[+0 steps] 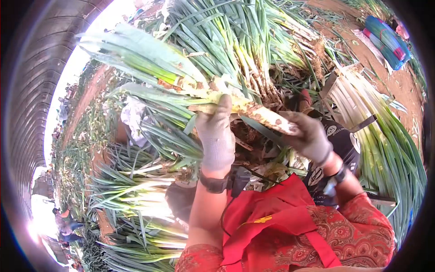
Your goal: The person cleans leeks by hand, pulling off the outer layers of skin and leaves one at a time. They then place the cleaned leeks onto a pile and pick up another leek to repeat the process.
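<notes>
A large leek [265,114] lies across both hands, its broad green leaves pointing to the upper left and its pale, dirt-marked stalk to the right. My left hand [216,133], in a whitish knit glove, is closed round the middle of the stalk, thumb on top. My right hand [311,138], in a dirtier glove, is closed at the stalk's lower end; its fingertips are partly hidden. Dry brownish outer leaves hang on the stalk near my left hand. Right behind the held leek stands a pile of unpeeled leeks [247,54] with soil on their roots.
Pale-stalked leeks [362,102] lie on my right beside a metal bracket [364,122]. More leeks [140,188] are heaped on my left, near a white plastic bag [132,119]. A blue-wrapped bundle [387,43] rests at the upper right. Another person [68,224] is at the far left.
</notes>
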The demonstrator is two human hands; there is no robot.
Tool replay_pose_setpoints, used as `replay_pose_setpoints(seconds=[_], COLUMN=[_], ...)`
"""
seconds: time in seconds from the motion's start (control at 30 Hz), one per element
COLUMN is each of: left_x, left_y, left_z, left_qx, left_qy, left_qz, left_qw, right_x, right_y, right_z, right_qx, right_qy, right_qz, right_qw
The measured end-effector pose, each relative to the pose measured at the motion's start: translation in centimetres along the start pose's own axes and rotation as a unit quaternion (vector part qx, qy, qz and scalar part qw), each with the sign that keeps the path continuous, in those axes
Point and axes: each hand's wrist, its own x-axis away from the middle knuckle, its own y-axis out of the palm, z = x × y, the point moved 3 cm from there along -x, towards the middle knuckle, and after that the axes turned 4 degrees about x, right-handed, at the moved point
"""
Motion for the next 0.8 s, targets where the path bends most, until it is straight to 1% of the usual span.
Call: replay_pose_setpoints(seconds=[0.03,0.07,0.1,0.13,0.2,0.27,0.3,0.33,0.37,0.4,0.43,0.5,0.57,0.6,0.63,0.67,0.73,0.77,0.8], left_x=[0.1,0.5,1.1,1.6,2.4,3.2,4.1,4.9,5.8,7.3,9.1,8.7,6.1,3.9,2.4,1.0,-0.8,-1.2,-1.5], left_y=[-1.1,-1.5,-1.5,-1.6,-1.9,-1.8,-2.1,-2.4,-2.8,-5.2,-7.9,-8.1,-8.7,-5.9,-3.9,-2.8,-2.2,-2.0,-1.9], left_z=[-0.4,-0.6,-0.5,-0.4,-0.5,-0.8,-1.8,-2.9,-3.9,-7.4,-11.2,-9.7,-6.5,-2.4,-0.1,1.5,2.3,2.5,2.4], left_qx=[0.031,0.015,-0.002,-0.02,-0.008,0.01,-0.091,-0.199,-0.298,-0.378,-0.456,-0.475,-0.489,-0.384,-0.321,-0.253,-0.095,-0.014,-0.012], left_qy=[-0.022,-0.022,-0.025,-0.031,-0.056,-0.078,-0.119,-0.152,-0.176,-0.175,-0.138,-0.194,-0.089,-0.145,-0.056,0.037,0.05,0.051,0.047], left_qz=[0.007,0.008,0.011,0.013,0.026,0.041,0.005,-0.041,-0.092,-0.176,-0.245,-0.191,-0.136,-0.072,-0.044,-0.017,-0.07,-0.097,-0.078], left_qw=[0.999,1.0,1.0,0.999,0.998,0.996,0.989,0.967,0.934,0.892,0.845,0.837,0.857,0.909,0.944,0.967,0.992,0.994,0.996], right_x=[0.3,0.6,0.8,0.9,1.7,2.4,2.4,2.3,2.0,1.7,1.6,1.6,1.8,2.0,2.2,2.3,2.3,2.4,2.4], right_y=[1.1,2.0,3.1,3.6,5.1,5.5,5.5,5.2,4.7,4.2,3.3,2.5,2.3,2.5,2.8,3.2,3.8,4.1,4.1], right_z=[0.3,0.6,1.6,1.3,2.8,3.2,3.1,3.0,2.5,2.2,2.0,2.6,2.3,2.5,2.8,3.1,2.9,2.7,2.6], right_qx=[0.113,0.223,0.256,0.223,0.065,-0.063,-0.124,-0.123,-0.121,-0.119,-0.057,-0.018,-0.005,-0.014,-0.023,-0.033,-0.001,0.014,0.031], right_qy=[0.029,0.057,0.096,0.089,0.101,0.131,0.145,0.146,0.146,0.144,0.103,0.075,0.046,0.063,0.077,0.088,0.04,0.021,0.004], right_qz=[-0.013,-0.025,-0.066,-0.12,-0.127,-0.095,-0.079,-0.076,-0.072,-0.067,-0.071,-0.055,-0.033,-0.043,-0.053,-0.063,-0.033,-0.016,0.001], right_qw=[0.993,0.973,0.96,0.963,0.985,0.985,0.978,0.979,0.979,0.98,0.991,0.996,0.998,0.997,0.995,0.994,0.999,1.0,1.0])
